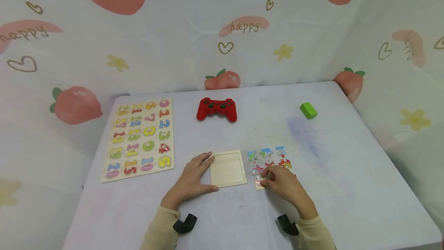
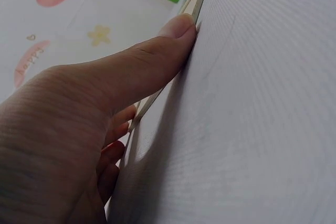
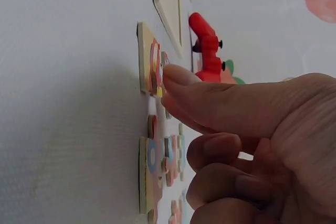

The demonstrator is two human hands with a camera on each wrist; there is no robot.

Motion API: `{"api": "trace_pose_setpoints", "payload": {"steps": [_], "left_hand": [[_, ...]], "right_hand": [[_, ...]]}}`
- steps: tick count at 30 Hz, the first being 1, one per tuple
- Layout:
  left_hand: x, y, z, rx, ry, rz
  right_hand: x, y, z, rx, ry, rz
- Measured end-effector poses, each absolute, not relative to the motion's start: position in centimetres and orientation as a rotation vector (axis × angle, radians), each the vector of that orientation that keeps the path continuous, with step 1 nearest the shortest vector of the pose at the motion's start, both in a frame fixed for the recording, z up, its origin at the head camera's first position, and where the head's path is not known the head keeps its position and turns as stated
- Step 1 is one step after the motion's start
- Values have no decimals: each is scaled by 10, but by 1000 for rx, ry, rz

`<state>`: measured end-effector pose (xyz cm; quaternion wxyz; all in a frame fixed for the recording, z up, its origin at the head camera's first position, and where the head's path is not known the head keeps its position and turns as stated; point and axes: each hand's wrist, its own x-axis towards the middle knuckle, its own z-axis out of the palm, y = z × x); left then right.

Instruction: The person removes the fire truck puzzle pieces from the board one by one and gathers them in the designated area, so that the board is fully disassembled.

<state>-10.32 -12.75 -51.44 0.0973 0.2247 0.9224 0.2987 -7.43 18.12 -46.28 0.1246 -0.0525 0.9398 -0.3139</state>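
A square wooden puzzle tray (image 1: 227, 169) with a raised rim lies flat on the table. My left hand (image 1: 192, 176) holds its left side, thumb along the near edge and fingertips at the far left corner. The left wrist view shows the thumb (image 2: 178, 27) against the tray's edge. To the right, several colourful jigsaw pieces (image 1: 266, 152) are spread on the table. My right hand (image 1: 286, 186) pinches the nearest left jigsaw piece (image 3: 147, 61) between thumb and index finger, the other fingers curled. That piece is low at the tabletop, partly hidden by the fingertips.
A wooden number board (image 1: 138, 142) lies at the left of the table. Behind the tray sits a red game controller (image 1: 217, 109), and a green block (image 1: 308, 110) stands at the back right. A patterned cloth (image 1: 180, 26) hangs around the table's back and sides.
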Motion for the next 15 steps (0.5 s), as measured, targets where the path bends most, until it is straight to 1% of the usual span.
{"api": "trace_pose_setpoints", "payload": {"steps": [6,15], "left_hand": [[-104,-129,-515,668,2726,884],[-104,-129,-519,687,2731,911]], "right_hand": [[-74,179,-463,-112,2763,-856],[-75,181,-462,-140,2798,-844]]}}
